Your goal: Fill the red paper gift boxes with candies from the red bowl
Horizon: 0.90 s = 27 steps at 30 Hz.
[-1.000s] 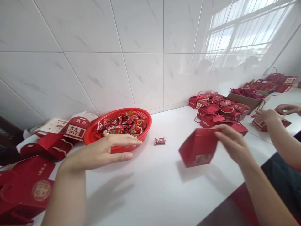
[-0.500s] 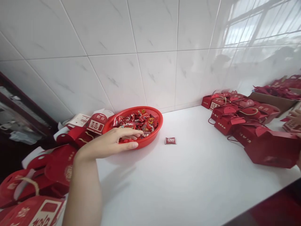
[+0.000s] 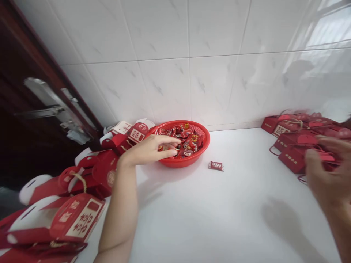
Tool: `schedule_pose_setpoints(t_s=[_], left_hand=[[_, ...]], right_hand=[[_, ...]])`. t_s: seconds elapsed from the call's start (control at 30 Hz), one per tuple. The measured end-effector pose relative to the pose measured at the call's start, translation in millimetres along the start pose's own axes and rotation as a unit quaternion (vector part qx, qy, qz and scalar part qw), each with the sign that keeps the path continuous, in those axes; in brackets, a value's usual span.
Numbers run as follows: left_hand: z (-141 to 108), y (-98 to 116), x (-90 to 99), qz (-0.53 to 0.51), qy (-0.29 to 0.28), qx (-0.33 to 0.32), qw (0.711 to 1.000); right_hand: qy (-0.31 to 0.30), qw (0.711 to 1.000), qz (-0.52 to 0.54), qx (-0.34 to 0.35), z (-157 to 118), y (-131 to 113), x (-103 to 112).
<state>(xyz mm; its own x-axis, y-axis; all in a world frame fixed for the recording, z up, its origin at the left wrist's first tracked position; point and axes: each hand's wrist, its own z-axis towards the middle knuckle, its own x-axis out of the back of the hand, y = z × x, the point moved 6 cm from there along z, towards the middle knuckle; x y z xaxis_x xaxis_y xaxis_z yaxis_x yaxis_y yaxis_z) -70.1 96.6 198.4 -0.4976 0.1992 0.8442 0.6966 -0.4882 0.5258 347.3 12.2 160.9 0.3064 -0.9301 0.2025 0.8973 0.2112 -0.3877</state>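
My left hand (image 3: 156, 149) hovers over the near left side of a red plastic basket (image 3: 181, 163), thumb and fingers apart. Red-wrapped candies (image 3: 189, 140) fill the basket and show through the gap between the thumb and fingers. I see no candy clearly gripped. At the right, my right hand (image 3: 327, 173) is raised above the white table, blurred, with its fingers spread and nothing visible in them. It partly covers closed red gift boxes (image 3: 292, 159). A single wrapped candy (image 3: 216, 166) lies on the table, just right of the basket.
Several red boxes with open flaps and rope handles (image 3: 80, 215) crowd the left side of the white table (image 3: 203, 215). A tiled wall (image 3: 164, 87) stands behind. On the far left is a dark door with a metal handle (image 3: 45, 111).
The view has turned left. My right hand has come away from a red box at the right edge and is now over the table. My left hand stays at the basket, its fingers slightly more bent.
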Motion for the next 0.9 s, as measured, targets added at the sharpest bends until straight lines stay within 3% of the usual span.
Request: schedule_pose_setpoints(t_s=[0.07, 0.1, 0.17, 0.23, 0.27, 0.37, 0.5, 0.67, 0.8, 0.9], left_hand=[[8.5, 7.7, -9.4, -0.018, -0.013, -0.036, 0.999], [13.1, 9.4, -14.4, -0.032, -0.024, -0.048, 0.998], [21.9, 7.9, -21.4, -0.056, -0.04, -0.054, 0.996], [28.4, -0.4, -21.3, -0.061, -0.04, -0.038, 0.997], [30.2, -6.2, -18.0, -0.062, -0.036, -0.028, 0.997], [27.8, -27.7, 4.3, -0.071, -0.023, 0.007, 0.997], [2.4, -59.2, 58.0, -0.035, -0.003, 0.089, 0.995], [-55.6, -93.1, 127.2, 0.059, 0.019, 0.246, 0.967], [-104.2, -118.0, 150.7, 0.098, -0.019, 0.356, 0.929], [-134.5, -129.4, 153.5, 0.096, -0.022, 0.402, 0.91]], right_hand=[[-0.077, 0.994, 0.067, 0.041, -24.0, -39.0, -36.6], [-0.148, 0.979, 0.117, 0.077, -40.3, -61.5, -54.8], [-0.302, 0.918, 0.21, 0.148, -78.7, -101.9, -86.1], [-0.383, 0.868, 0.25, 0.195, -111.6, -125.0, -106.3], [-0.396, 0.862, 0.253, 0.191, -122.2, -127.6, -114.2], [-0.387, 0.878, 0.232, 0.157, -139.2, -114.8, -129.1], [-0.398, 0.896, 0.145, 0.133, -151.1, -83.4, -136.6], [-0.472, 0.87, 0.116, 0.082, -160.9, -57.6, -151.6], [-0.474, 0.864, 0.153, 0.076, -160.5, -58.3, -159.0], [-0.458, 0.869, 0.168, 0.079, -159.3, -63.2, -157.9]])
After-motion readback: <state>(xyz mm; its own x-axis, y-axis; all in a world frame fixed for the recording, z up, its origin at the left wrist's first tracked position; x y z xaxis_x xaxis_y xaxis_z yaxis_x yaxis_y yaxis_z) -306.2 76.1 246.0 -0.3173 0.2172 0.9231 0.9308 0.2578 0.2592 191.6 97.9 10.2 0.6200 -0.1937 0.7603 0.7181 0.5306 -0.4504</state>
